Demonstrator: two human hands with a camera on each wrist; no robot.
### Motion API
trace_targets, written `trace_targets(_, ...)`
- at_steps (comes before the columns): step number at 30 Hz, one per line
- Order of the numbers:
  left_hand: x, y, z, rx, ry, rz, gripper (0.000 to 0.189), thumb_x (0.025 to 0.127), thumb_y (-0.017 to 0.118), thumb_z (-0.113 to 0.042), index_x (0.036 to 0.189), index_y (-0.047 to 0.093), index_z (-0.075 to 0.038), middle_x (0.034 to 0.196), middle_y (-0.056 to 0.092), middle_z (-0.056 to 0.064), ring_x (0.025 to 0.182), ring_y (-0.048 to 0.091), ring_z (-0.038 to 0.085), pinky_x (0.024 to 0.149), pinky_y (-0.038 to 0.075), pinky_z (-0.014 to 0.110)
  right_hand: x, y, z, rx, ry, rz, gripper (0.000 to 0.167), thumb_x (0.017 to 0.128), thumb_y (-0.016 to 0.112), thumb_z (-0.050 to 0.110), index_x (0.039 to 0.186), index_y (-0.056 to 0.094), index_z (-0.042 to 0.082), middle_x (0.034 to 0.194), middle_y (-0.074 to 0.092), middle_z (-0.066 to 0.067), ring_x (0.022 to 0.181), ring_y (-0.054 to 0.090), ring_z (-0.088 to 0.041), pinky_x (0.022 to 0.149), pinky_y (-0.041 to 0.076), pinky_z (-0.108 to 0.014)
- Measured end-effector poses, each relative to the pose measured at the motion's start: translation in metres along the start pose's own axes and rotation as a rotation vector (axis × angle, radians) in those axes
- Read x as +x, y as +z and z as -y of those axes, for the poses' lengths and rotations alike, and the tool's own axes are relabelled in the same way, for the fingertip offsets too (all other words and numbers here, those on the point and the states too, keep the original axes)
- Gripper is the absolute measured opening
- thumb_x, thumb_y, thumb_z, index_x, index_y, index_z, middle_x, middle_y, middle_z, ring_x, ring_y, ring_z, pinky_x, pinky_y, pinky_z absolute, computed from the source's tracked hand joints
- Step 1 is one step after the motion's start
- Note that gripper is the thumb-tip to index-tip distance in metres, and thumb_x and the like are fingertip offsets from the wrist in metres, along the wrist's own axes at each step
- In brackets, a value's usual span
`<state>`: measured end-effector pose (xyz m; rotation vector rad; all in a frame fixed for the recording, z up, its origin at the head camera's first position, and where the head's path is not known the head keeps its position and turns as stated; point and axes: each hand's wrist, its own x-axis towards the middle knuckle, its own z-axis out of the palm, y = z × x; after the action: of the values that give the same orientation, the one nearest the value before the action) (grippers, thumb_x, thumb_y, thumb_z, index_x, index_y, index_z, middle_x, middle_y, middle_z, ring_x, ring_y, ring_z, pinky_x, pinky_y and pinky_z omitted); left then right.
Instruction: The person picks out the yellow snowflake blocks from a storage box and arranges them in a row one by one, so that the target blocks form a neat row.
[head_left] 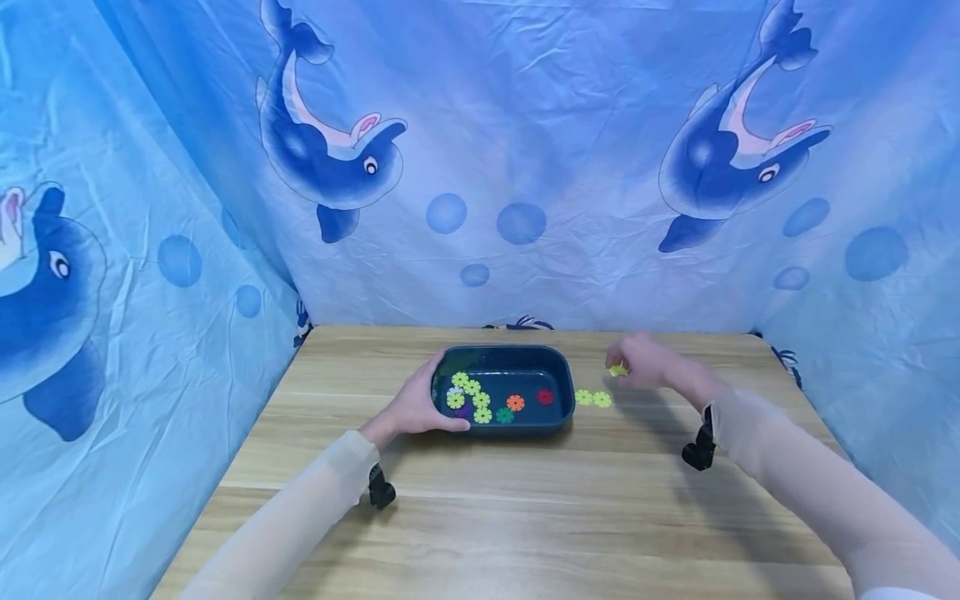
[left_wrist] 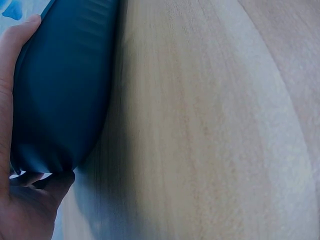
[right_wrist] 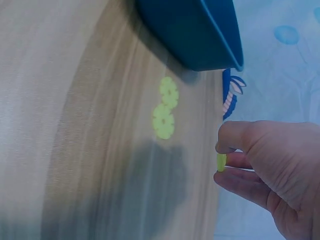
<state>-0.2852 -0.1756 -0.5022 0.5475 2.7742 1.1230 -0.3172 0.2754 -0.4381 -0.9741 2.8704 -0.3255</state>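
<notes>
My left hand [head_left: 417,400] grips the left end of a dark blue-green plastic basin [head_left: 517,431], thumb along its near side. Inside the basin lie several yellow-green flower-shaped discs [head_left: 480,400], with an orange disc [head_left: 515,403], a red disc [head_left: 545,397], a green disc [head_left: 505,415] and a partly hidden purple one. Right of the basin, my right hand [head_left: 647,362] pinches one yellow-green disc [right_wrist: 221,162] between thumb and fingers, above the table. Two more yellow-green discs [right_wrist: 164,121] lie side by side on the wood, between the basin and that hand.
The wood-grain table [head_left: 480,508] meets a blue curtain [head_left: 585,275] printed with dolphins at its back edge. More curtain hangs at the left and right sides. A black wrist device [head_left: 699,450] hangs below the right sleeve, another [head_left: 381,489] below the left.
</notes>
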Motion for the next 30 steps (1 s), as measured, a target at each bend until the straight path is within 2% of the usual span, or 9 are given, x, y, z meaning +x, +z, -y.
trace_targets(7, 0.000, 0.000, 0.002, -0.004, -0.007, 0.003, 0.144, 0.066, 0.100, -0.050, 0.172, 0.011, -0.012, 0.176, 0.026, 0.019, 0.160, 0.031, 0.043, 0.126, 0.033, 0.067, -0.006, 0.015, -0.001, 0.011, 0.025, 0.004, 0.025, 0.081, 0.077, 0.001, 0.106, 0.079, 0.000, 0.101, 0.080, -0.014, 0.085, 0.073, -0.024, 0.079, 0.064, -0.043)
trace_targets(14, 0.002, -0.001, 0.003, -0.001, -0.006, 0.008, 0.145, 0.065, 0.100, -0.051, 0.172, 0.010, -0.013, 0.176, 0.025, 0.019, 0.160, 0.030, 0.043, 0.126, 0.033, 0.066, -0.014, 0.028, -0.003, 0.021, 0.096, 0.024, 0.027, 0.082, 0.075, 0.000, 0.109, 0.079, 0.001, 0.105, 0.080, -0.014, 0.082, 0.068, -0.017, 0.077, 0.063, -0.040)
trace_targets(19, 0.002, -0.002, 0.003, 0.006, -0.002, 0.011, 0.146, 0.064, 0.100, -0.053, 0.172, 0.010, -0.014, 0.176, 0.025, 0.019, 0.160, 0.030, 0.044, 0.126, 0.033, 0.066, -0.019, 0.036, -0.003, 0.029, 0.099, 0.013, 0.025, 0.080, 0.076, 0.000, 0.105, 0.079, 0.006, 0.098, 0.078, -0.008, 0.073, 0.060, -0.012, 0.068, 0.056, -0.033)
trace_targets(22, 0.002, -0.003, 0.002, 0.006, -0.003, 0.014, 0.147, 0.063, 0.101, -0.053, 0.173, 0.010, -0.014, 0.176, 0.025, 0.020, 0.160, 0.029, 0.044, 0.126, 0.032, 0.067, -0.022, 0.041, -0.003, 0.026, 0.101, 0.020, 0.026, 0.080, 0.076, 0.001, 0.105, 0.079, 0.006, 0.099, 0.077, -0.007, 0.074, 0.058, -0.010, 0.070, 0.057, -0.034)
trace_targets(26, 0.002, -0.003, 0.002, 0.009, -0.007, 0.024, 0.147, 0.064, 0.100, -0.053, 0.173, 0.009, -0.014, 0.176, 0.024, 0.020, 0.161, 0.028, 0.044, 0.127, 0.031, 0.066, -0.024, 0.046, -0.003, 0.000, 0.087, -0.014, 0.025, 0.080, 0.076, 0.000, 0.105, 0.078, 0.004, 0.098, 0.078, -0.009, 0.074, 0.058, -0.010, 0.076, 0.061, -0.039)
trace_targets(30, 0.003, -0.002, 0.003, 0.012, -0.009, 0.027, 0.146, 0.065, 0.100, -0.052, 0.173, 0.009, -0.013, 0.176, 0.023, 0.020, 0.161, 0.027, 0.044, 0.127, 0.031, 0.066, -0.026, 0.050, -0.003, -0.029, 0.075, -0.064, 0.020, 0.081, 0.076, 0.000, 0.100, 0.077, 0.004, 0.092, 0.076, -0.008, 0.072, 0.057, -0.008, 0.074, 0.061, -0.038)
